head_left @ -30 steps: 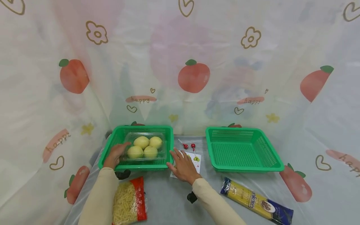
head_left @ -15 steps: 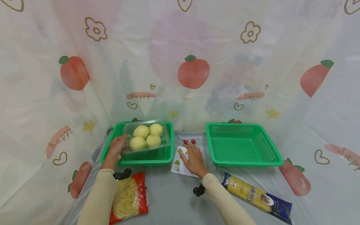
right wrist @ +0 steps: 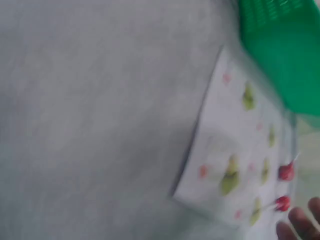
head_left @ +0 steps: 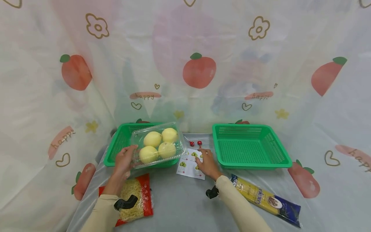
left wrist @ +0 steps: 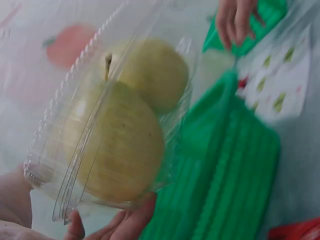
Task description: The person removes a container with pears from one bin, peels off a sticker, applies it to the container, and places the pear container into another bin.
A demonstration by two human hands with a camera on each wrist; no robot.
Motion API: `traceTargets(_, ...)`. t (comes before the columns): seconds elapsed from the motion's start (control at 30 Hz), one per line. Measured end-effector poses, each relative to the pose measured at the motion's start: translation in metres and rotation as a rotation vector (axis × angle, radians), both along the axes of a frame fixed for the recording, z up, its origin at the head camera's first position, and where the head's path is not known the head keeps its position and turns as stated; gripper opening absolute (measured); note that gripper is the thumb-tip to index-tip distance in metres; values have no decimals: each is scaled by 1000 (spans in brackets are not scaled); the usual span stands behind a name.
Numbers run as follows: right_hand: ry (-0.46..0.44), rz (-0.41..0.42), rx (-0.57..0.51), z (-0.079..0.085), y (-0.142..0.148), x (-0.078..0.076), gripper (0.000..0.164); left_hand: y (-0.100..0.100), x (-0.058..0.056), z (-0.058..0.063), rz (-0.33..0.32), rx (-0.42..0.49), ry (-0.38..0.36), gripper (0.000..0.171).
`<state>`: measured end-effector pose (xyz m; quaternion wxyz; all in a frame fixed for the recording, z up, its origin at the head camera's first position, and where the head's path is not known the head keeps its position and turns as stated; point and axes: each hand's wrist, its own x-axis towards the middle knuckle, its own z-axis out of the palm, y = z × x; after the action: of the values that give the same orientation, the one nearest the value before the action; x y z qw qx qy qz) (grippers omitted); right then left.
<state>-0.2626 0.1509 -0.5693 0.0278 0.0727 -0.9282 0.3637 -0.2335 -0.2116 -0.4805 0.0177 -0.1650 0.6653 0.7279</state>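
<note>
My left hand (head_left: 123, 161) grips the left end of a clear plastic clamshell box (head_left: 138, 134) holding several pale yellow pears (head_left: 152, 139). In the head view the tilted box overlaps the left green basket (head_left: 121, 140). Fingers and thumb (left wrist: 135, 217) hold the box's edge in the left wrist view, where a pear's stem shows. My right hand (head_left: 209, 164) holds nothing, its fingers loosely bent over a white sheet (head_left: 188, 164) printed with green fruit. Just beyond its fingertips lie two red lollipops, one at the left (head_left: 192, 143) and one at the right (head_left: 199, 142).
A second green basket (head_left: 252, 167) stands on the right with nothing in it. In front of the left basket lies a red-edged bag of pasta (head_left: 131, 193). A yellow and blue spaghetti pack (head_left: 266, 201) lies at front right. Patterned cloth (head_left: 200, 106) rises behind.
My left hand has lifted the box of pears out of the left basket and moved it right and nearer. My right hand has shifted right, away from that basket, uncovering more of the sheet.
</note>
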Motion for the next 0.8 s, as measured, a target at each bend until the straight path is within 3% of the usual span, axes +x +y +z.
traceTargets(0.23, -12, 41, 18, -17, 22, -1, 40, 37, 42, -3, -11, -24, -13, 36)
traceTargets(0.43, 56, 145, -8, -29, 38, -2, 50, 59, 77, -10, -58, -70, -14, 38)
traceTargets(0.63, -13, 182, -38, -29, 44, -3, 48, 67, 104, -38, -58, -45, -60, 35)
traceTargets(0.8, -129, 184, -38, -26, 44, -5, 49, 73, 113, -67, -68, -106, -81, 37)
